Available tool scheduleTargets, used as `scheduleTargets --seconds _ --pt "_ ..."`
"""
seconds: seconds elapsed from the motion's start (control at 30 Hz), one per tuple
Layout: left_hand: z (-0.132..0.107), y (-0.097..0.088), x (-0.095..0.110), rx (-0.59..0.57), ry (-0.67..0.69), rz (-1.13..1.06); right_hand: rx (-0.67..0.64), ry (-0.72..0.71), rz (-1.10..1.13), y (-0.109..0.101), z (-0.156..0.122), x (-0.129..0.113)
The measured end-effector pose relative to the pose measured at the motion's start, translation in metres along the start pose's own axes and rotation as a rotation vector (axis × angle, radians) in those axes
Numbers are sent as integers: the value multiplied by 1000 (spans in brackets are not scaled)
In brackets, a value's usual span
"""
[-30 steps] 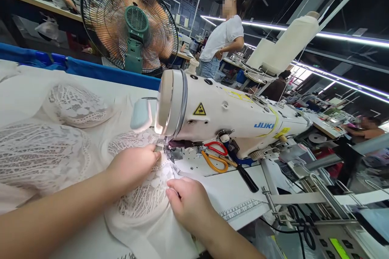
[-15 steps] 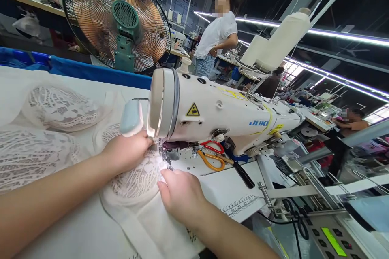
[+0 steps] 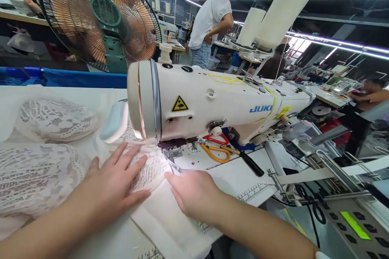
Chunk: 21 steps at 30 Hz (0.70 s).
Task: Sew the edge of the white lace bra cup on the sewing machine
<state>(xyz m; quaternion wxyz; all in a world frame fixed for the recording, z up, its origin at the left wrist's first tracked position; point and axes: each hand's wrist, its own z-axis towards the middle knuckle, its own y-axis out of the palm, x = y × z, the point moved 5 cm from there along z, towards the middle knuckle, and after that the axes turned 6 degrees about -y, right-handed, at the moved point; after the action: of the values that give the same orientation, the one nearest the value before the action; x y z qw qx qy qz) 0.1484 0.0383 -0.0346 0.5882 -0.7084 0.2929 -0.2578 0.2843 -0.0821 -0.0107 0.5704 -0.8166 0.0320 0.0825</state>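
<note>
A white lace bra (image 3: 152,172) lies on the sewing machine bed, its lace running under the presser foot (image 3: 167,153). My left hand (image 3: 114,182) rests on the lace cup with fingers spread, left of the needle area. Closed at the fabric's near edge, my right hand (image 3: 194,192) pinches the bra just in front of the foot. A thin metal piece (image 3: 174,165) shows between that hand and the foot; I cannot tell whether it is held. The white sewing machine (image 3: 194,105) stands over the work, its head hiding the needle.
More lace cups (image 3: 39,174) lie at left. Orange-handled scissors (image 3: 215,153) and a black-handled tool (image 3: 251,164) rest on the machine bed. A fan (image 3: 106,12) stands behind the table. A person (image 3: 209,20) stands beyond the machine. A control box (image 3: 352,222) is at lower right.
My left hand has gone from closed fingers beside the machine head to spread flat on the cup, nearer me. The right hand stays at the fabric edge. The camera view has shifted.
</note>
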Motion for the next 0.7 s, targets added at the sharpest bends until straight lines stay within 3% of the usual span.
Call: scheduleTargets --seconds 0.1,0.23,0.43,0.7 --pt "12 -1 -13 53 -54 8 -79 28 10 -8 5 -2" --pt "25 -9 -21 90 -4 -44 -138 66 45 -17 12 -4" --pt "45 -18 -30 27 21 -138 -165 87 27 -15 15 -4" --pt "67 -13 -42 66 12 -152 -21 -21 67 -9 -7 0"
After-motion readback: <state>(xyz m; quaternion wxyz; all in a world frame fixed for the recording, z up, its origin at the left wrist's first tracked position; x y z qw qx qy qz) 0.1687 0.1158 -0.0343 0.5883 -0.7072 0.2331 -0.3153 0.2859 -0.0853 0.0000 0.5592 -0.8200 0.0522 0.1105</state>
